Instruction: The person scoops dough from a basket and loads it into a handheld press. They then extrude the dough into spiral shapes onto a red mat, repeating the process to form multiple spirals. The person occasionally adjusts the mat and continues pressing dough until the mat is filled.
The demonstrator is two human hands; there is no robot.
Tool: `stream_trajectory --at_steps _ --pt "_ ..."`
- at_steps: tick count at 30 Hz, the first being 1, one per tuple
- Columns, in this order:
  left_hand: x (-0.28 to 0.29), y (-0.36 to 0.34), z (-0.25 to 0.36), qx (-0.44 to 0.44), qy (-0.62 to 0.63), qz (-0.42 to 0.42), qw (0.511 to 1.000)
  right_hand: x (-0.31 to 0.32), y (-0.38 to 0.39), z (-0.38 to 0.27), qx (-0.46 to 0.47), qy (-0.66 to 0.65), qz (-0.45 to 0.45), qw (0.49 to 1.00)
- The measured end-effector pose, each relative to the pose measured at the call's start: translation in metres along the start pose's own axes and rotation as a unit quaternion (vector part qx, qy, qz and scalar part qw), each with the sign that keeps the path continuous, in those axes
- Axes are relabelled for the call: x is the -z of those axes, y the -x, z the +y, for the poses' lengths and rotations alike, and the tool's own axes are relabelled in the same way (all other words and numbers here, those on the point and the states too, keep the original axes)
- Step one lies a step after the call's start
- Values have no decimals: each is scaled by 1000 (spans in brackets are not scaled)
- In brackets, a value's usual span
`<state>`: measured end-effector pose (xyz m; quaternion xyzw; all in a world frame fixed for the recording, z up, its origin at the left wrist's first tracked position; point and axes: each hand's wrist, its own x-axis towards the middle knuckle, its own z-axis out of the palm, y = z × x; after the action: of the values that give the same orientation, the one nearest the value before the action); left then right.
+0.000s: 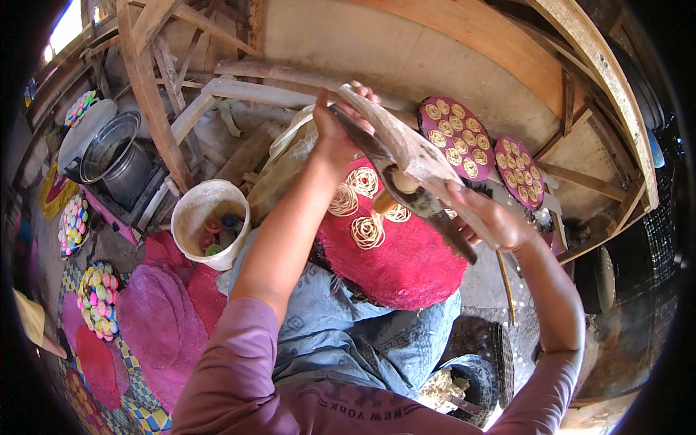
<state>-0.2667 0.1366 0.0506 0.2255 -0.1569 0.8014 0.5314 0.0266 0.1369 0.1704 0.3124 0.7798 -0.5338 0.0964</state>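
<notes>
A wooden hand press made of two long bars slants across the space above my lap. My left hand grips its far left end, with the fingers wrapped round the wood. Closed on the near right end is my right hand. Between the bars shows a pale round plunger, and a cylinder sticks out below. Beneath it, a red round mat rests over my knees. Several coils of pale dough strands lie on its far part; the press hides some of them.
Two round mats of dough coils lean at the far right. A white bucket holding small coloured items stands left, near a metal pot. Pink mats lie lower left. Wooden beams cross behind; a dark bucket stands lower right.
</notes>
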Motion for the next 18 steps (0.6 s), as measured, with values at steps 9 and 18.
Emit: stream_trajectory --at_steps 9,18 --pt "24 31 -20 -2 -28 69 997 -12 5 25 -34 -61 8 998" --pt "18 40 -15 185 -404 182 877 -3 9 76 -31 -14 105 994"
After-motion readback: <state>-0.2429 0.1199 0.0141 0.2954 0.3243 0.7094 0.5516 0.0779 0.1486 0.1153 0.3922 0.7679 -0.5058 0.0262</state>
